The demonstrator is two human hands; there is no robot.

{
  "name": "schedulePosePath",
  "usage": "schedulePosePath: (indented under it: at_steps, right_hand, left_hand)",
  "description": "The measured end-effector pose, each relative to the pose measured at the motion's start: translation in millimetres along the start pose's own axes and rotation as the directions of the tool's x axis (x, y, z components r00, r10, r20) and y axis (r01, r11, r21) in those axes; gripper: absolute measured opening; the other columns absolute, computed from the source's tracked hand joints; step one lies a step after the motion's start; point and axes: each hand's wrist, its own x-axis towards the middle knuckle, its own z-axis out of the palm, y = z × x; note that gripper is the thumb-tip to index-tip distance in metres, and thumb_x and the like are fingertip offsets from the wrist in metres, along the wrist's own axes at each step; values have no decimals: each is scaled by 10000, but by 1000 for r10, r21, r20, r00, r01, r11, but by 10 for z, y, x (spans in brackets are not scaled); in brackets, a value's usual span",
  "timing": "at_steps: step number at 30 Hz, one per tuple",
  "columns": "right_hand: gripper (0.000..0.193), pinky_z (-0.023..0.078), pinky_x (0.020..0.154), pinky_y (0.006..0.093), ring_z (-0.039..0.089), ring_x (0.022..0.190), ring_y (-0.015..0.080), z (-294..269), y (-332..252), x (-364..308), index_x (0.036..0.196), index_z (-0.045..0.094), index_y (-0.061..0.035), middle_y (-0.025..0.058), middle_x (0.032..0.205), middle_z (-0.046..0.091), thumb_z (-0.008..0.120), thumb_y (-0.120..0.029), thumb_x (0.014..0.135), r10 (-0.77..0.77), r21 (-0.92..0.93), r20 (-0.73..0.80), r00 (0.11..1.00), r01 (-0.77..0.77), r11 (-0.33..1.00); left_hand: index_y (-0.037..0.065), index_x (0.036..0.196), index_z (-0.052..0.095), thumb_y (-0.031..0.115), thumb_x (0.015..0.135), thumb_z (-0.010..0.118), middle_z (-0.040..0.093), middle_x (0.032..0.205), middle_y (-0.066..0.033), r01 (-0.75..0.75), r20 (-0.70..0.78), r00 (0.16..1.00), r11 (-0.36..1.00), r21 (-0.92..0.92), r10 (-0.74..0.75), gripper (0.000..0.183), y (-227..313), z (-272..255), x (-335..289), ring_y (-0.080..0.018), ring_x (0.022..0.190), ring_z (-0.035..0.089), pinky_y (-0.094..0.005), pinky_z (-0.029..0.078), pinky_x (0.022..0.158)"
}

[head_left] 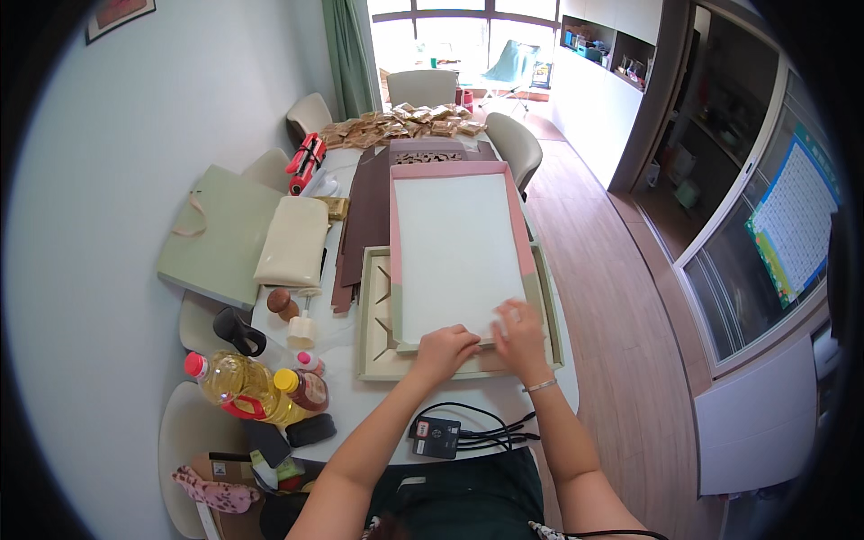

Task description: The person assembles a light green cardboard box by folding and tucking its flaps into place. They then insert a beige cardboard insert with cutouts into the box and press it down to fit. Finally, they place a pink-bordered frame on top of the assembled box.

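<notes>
A shallow pink and green box lid (461,256) lies with its white inside facing up. It rests over a larger cream box with a green rim (376,360), which has dark angled slots showing at its left. My left hand (445,352) is closed on the lid's near wall, left of that wall's middle. Beside it, my right hand (520,340) is at the near right corner, fingers apart and slightly blurred over the white inside. Whether the right fingertips touch the lid cannot be told. A bracelet circles my right wrist.
Brown flat card pieces (364,211) lie beyond the boxes, with many small packets (405,126) at the far end. Left stand an oil bottle (238,382), a yellow-capped jar (301,389) and a pale green bag (220,236). A black cabled device (437,437) sits near me.
</notes>
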Motion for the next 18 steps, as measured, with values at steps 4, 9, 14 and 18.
schedulePosePath:
  at_steps: [4, 9, 14, 18]
  right_hand:
    - [318, 519, 749, 398, 634, 862, 318, 6, -215, -66, 1122, 583, -56, 142, 1008, 625, 661, -114, 820, -33, 515, 444, 896, -225, 827]
    - [165, 523, 693, 367, 646, 790, 278, 92, 5, -148, 997, 645, -101, 86, 914, 651, 677, -163, 847, -17, 453, 476, 879, -228, 862]
    - [69, 523, 651, 356, 647, 728, 270, 46, 47, -48, 907, 670, -101, 71, 842, 659, 667, -144, 853, -73, 469, 418, 905, -146, 871]
    - [47, 522, 651, 349, 644, 730, 262, 40, 94, 24, 883, 673, -95, 71, 838, 658, 664, -121, 845, -69, 481, 420, 905, -157, 863]
  left_hand:
    - [118, 924, 720, 178, 759, 723, 675, 859, -62, 69, 76, 995, 998, 14, -69, 176, -144, 4, 15, -260, 758, 656, -349, 524, 672]
    - [113, 933, 718, 238, 683, 789, 667, 967, -92, -4, 142, 990, 1000, -1, 4, 288, -278, -525, -53, -304, 941, 623, -411, 493, 835]
    - [99, 1078, 693, 305, 636, 851, 578, 1146, -123, -12, -118, 993, 985, 174, 33, 513, -413, -960, -167, -315, 1105, 524, -429, 463, 914]
    - [85, 1196, 640, 312, 672, 872, 559, 1172, -117, 210, -165, 967, 973, 97, -192, 616, -480, -912, -272, -233, 1022, 559, -376, 491, 878]
